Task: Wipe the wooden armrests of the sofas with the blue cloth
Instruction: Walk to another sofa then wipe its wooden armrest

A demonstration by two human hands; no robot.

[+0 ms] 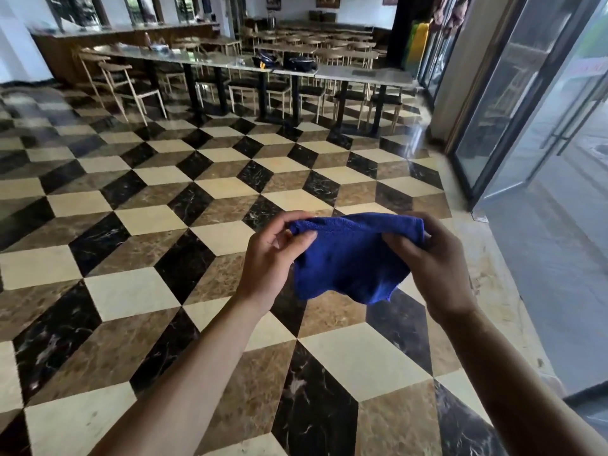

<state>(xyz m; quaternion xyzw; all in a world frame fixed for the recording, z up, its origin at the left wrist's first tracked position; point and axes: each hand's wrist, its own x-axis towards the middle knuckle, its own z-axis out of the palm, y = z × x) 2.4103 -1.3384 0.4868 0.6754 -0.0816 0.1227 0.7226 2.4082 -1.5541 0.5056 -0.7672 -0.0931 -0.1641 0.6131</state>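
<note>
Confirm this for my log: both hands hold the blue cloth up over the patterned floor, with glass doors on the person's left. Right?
Not quite. The glass doors are on the person's right, as the head view shows. Both the left hand and right hand do hold the blue cloth over the patterned floor.

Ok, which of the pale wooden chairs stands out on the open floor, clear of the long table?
The chair at far left, beyond the table's left end. Its whole frame and legs show on the tiles; the others are tucked under the tabletop.
</note>
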